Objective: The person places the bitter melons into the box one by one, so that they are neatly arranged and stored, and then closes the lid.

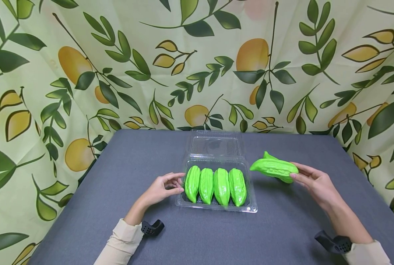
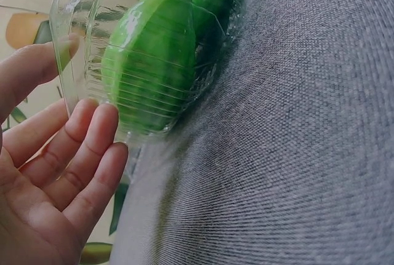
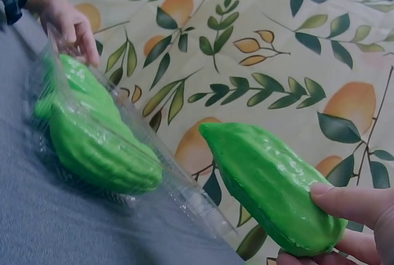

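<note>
A clear plastic clamshell container (image 1: 217, 209) holds several bright green bitter melons (image 1: 221, 187) in a row, its lid (image 1: 215, 144) folded back. My left hand (image 1: 165, 188) pinches the container's left rim; the left wrist view shows the thumb at the rim and the other fingers (image 2: 101, 130) against the outer wall. To the right of the container, my right hand (image 1: 319, 186) holds a green bitter melon (image 1: 271, 168) above the table by its near end. Another green tip (image 1: 266, 155) shows behind it in the head view; I cannot tell if it is a second melon.
The grey cloth-covered table (image 1: 144, 158) lies under everything. A curtain (image 1: 197, 66) printed with leaves and orange fruit hangs behind the table and along its sides. Black wrist straps (image 1: 152, 228) sit on both forearms.
</note>
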The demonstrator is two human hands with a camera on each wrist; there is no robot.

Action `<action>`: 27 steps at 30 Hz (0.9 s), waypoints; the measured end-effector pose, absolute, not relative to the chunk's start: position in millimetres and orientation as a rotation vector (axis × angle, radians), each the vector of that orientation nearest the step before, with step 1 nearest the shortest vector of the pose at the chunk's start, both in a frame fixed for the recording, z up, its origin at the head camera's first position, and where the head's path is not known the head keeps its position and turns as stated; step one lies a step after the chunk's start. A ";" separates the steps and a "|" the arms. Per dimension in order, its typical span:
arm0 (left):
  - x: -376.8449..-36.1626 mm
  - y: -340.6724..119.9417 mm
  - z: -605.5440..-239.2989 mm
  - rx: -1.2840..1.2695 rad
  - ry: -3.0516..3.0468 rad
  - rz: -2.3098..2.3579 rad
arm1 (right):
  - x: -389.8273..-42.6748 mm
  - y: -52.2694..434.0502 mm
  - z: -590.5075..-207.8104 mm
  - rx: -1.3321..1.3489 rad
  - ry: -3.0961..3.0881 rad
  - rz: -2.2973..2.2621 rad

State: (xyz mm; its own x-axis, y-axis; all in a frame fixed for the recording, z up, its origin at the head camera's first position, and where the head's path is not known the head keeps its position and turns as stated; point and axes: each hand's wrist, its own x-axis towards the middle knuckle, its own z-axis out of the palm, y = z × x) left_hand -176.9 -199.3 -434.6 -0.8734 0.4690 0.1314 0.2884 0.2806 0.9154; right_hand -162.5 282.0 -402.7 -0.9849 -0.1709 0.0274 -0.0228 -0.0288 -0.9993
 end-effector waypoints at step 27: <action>-176.2 -198.9 -433.0 0.711 2.381 1.636 | -180.5 256.4 -393.8 -0.377 1.749 -2.312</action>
